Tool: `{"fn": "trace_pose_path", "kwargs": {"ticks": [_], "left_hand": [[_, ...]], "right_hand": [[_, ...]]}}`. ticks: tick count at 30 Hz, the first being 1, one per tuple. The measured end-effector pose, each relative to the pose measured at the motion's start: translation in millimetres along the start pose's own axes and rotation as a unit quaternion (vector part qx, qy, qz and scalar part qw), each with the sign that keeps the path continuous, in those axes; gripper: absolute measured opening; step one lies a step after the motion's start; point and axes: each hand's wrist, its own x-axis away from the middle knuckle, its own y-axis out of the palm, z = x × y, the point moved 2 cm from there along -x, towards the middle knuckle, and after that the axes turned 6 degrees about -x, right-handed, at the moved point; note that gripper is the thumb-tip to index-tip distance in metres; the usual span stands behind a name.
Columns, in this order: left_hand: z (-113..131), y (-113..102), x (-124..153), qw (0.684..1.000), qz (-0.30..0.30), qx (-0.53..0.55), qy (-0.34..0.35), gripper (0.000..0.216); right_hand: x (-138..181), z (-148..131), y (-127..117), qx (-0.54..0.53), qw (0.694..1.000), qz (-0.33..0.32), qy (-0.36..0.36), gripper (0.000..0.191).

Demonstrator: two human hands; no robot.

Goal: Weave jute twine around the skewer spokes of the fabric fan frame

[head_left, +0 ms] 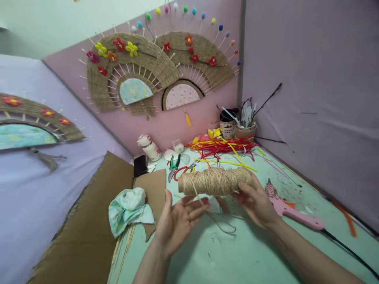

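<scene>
A spool of jute twine (214, 180) is held lying sideways above the mint-green table (237, 252). My right hand (256, 201) grips its right end with the fingers curled round it. My left hand (177, 221) is palm up below the spool's left end, fingers loosely apart, touching a loose strand of twine (219, 223) that hangs down and loops onto the table.
A pink glue gun (291, 211) with a black cord lies right of my hands. Crumpled cloth (128, 209), cardboard sheets (94, 221) and thin sticks lie left. Pliers (173, 163), coloured pipe cleaners (225, 148), a bottle (149, 146) and cups (244, 128) stand at the back. Woven fans (154, 71) hang on the walls.
</scene>
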Motion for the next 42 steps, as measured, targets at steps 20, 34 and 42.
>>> {"fn": "trace_pose_path", "kwargs": {"ticks": [20, 34, 42], "left_hand": [[-51, 27, 65, 0.989, 0.061, -0.035, 0.13, 0.021], [-25, -55, 78, 0.954, 0.211, -0.072, 0.203, 0.035], [-5, -97, 114, 0.907, 0.297, -0.024, 0.297, 0.032]], "right_hand": [[37, -28, 24, 0.248, 0.932, -0.185, -0.189, 0.053], [25, -52, 23, 0.09, 0.983, -0.101, -0.127, 0.033], [3, -65, 18, 0.309, 0.932, -0.079, -0.175, 0.055]]}}
